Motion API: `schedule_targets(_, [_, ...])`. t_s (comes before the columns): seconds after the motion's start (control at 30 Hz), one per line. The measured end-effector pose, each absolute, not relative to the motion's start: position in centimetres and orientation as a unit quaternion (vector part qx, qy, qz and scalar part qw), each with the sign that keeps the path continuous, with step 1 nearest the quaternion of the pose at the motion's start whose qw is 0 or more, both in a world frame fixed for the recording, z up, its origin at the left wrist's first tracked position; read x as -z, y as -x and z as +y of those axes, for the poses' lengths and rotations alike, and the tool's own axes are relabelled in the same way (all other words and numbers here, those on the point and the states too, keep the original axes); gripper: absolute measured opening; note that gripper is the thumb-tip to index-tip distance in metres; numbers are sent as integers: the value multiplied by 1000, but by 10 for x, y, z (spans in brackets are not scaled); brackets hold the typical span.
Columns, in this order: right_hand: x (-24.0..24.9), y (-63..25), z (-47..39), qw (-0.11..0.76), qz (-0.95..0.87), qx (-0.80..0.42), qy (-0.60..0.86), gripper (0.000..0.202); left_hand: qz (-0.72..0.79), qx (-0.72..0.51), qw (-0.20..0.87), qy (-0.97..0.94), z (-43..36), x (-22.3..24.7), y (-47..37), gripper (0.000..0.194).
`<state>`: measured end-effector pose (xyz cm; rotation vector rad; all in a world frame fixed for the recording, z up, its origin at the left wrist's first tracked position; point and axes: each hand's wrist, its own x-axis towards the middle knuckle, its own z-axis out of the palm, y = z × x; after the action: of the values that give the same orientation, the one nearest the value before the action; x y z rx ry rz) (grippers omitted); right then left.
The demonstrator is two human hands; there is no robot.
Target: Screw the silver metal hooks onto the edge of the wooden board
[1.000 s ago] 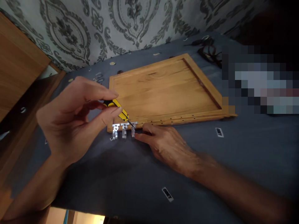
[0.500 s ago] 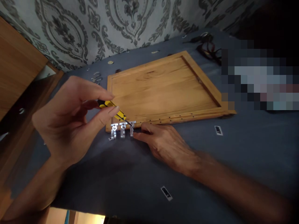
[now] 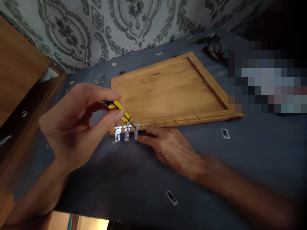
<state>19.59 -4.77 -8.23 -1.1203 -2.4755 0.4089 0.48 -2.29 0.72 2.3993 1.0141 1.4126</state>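
Observation:
My left hand (image 3: 76, 124) pinches a small yellow-and-black screwdriver (image 3: 122, 112) between thumb and fingers. The screwdriver slants down to the right, its tip at the rightmost metal hook (image 3: 136, 133). That hook sits on the near edge of a wooden framed panel (image 3: 158, 91), in line with a middle hook (image 3: 127, 132) and a left hook (image 3: 118, 133). Low on the panel's edge, my right hand (image 3: 171, 147) is closed, with a fingertip against the side of the rightmost hook. Its other fingertips are partly hidden.
The panel lies on a dark blue cloth (image 3: 201, 198) with printed labels. Several loose metal hooks (image 3: 100, 80) lie behind its left corner. A dark cord (image 3: 216, 52) lies at the back right. Small holes run along the panel's near edge. Wooden furniture (image 3: 21, 64) stands at left.
My left hand and the screwdriver have shifted slightly right, and the handle has turned a little. The tip stays on the same hook, and my right hand keeps its place.

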Motion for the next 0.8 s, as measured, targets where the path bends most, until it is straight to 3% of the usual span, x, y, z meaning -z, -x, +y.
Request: schedule_targets(0.8, [83, -196, -47, 218, -882, -126, 399, 42, 308, -432, 42, -847, -24, -14, -2, 45])
